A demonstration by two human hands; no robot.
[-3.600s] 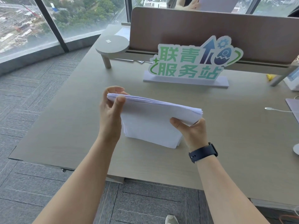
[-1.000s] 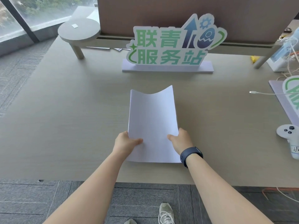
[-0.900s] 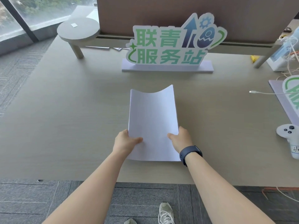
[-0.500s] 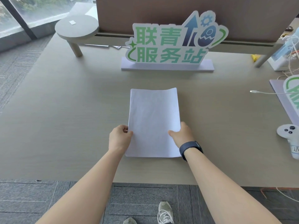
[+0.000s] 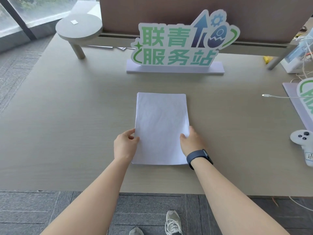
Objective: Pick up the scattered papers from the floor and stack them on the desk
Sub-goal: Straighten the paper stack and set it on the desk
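The paper stack (image 5: 160,126) is lying flat on the desk (image 5: 67,116), its near corners partly hidden under both hands. The left hand (image 5: 125,145) is curling loosely against the left edge; the right hand (image 5: 192,141), wearing a dark wristband (image 5: 199,156), is resting its thumb on top, fingers along the right edge. The sheets are looking white and faintly wrinkled. A cut-out sign (image 5: 179,43) is standing beyond, and a white controller (image 5: 304,146) is sitting cut off at right.

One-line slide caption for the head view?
Both hands, left and right, square a paper stack flat on the desk.
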